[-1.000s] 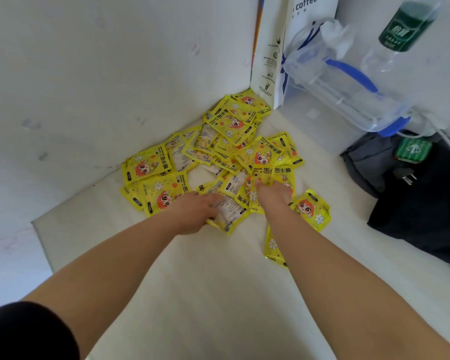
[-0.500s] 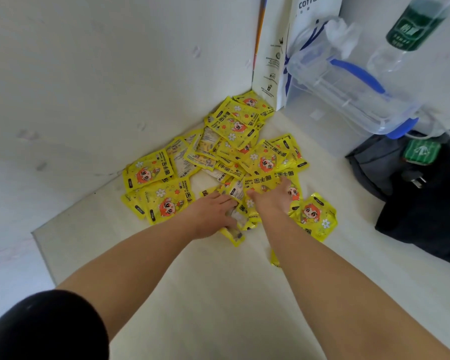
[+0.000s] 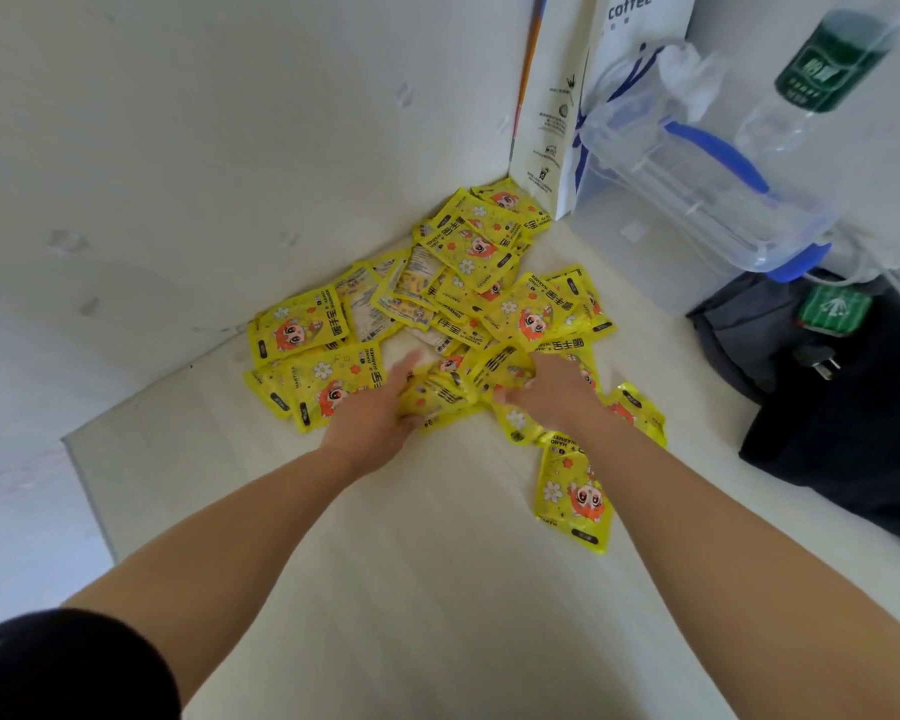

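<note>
Both arms reach out over the pale table towards its far corner. There a pile of yellow hand-warmer packets spreads from 10 o'clock to 1 o'clock of the hands, against the white wall.

The left grip and the right grip close in from 9 and 3 o'clock on a bunch of packets at the near edge of the pile. The left grip pinches it between thumb and fingers. The right grip has its fingers curled round the other end. The bunch is crumpled between them and rests low on the table.

One loose packet lies flat at 5 o'clock of the right grip, just beside the forearm.

At 12 o'clock a white paper bag printed "coffee" stands in the corner. At 1 o'clock is a clear plastic box with a blue handle, and beyond it a bottle with a green label. A dark bag lies at 3 o'clock.
</note>
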